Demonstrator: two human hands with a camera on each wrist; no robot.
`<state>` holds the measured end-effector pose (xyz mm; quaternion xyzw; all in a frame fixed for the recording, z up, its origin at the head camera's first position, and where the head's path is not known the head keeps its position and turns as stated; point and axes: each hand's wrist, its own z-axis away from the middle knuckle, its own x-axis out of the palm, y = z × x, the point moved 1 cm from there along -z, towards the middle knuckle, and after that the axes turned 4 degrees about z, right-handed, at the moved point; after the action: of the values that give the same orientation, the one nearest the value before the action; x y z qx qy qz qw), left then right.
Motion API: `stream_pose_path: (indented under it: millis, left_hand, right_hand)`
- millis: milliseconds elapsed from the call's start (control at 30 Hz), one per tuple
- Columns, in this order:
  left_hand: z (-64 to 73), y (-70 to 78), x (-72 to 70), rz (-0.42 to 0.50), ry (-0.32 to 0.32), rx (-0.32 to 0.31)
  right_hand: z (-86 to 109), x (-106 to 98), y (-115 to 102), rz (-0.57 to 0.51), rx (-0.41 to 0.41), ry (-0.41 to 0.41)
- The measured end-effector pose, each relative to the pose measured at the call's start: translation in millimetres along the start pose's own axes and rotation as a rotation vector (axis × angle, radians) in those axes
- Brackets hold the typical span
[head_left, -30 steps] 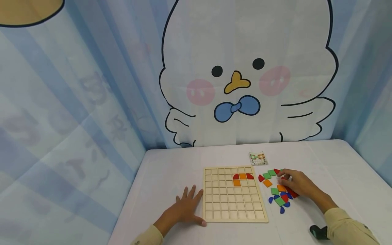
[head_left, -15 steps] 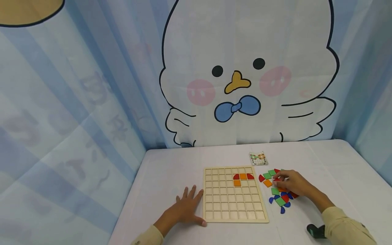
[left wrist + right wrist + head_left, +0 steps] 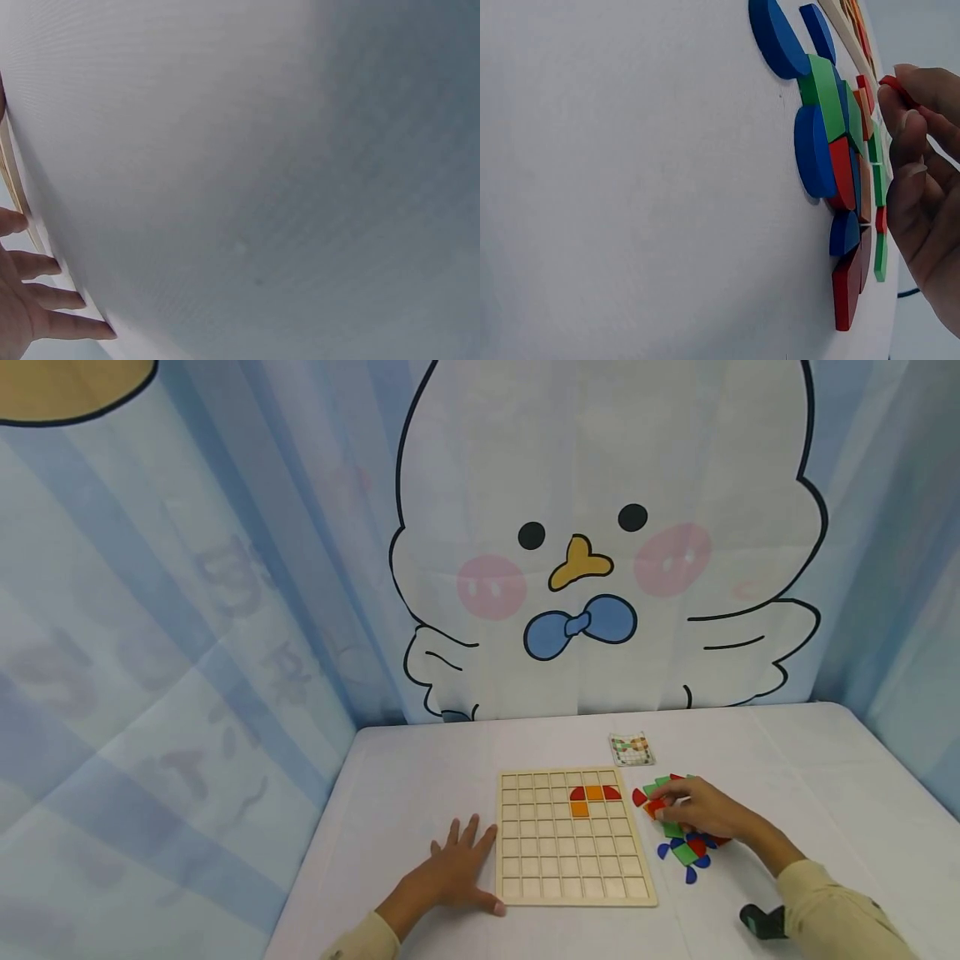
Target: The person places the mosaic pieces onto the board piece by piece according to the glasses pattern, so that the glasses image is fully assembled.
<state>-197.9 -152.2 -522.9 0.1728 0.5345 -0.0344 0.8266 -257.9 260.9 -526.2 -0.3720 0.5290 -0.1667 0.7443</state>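
Note:
My left hand (image 3: 454, 870) rests on the table with spread fingers, its fingertips and thumb at the left edge of the wooden grid board (image 3: 555, 860). Over the loose tiles on the board's right, my right hand (image 3: 703, 810) pinches a red tile (image 3: 901, 90) between thumb and fingers. On the board's upper right lie two red tiles (image 3: 612, 793) and two orange tiles (image 3: 580, 809). Below the right hand are several blue tiles (image 3: 815, 154), green tiles (image 3: 685, 854) and red tiles (image 3: 845, 292). The right hand partly covers the pile in the head view.
A small pattern card (image 3: 632, 748) lies beyond the board's upper right corner. A black object (image 3: 763, 922) sits by the right sleeve. The white table (image 3: 420, 768) meets a printed curtain (image 3: 600, 677) at the back.
My right hand has moved left across the loose tiles toward the board, with the red tile between its fingers. My left hand has stayed in place.

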Motion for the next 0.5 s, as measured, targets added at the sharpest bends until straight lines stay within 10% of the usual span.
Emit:
stream_pose_path:
  millis: [500]
  left_hand:
    - [2.6, 1.4, -2.6, 0.009, 0.0, 0.012]
  right_hand:
    - [-11.2, 19.0, -14.5, -0.065, -0.026, 0.018]
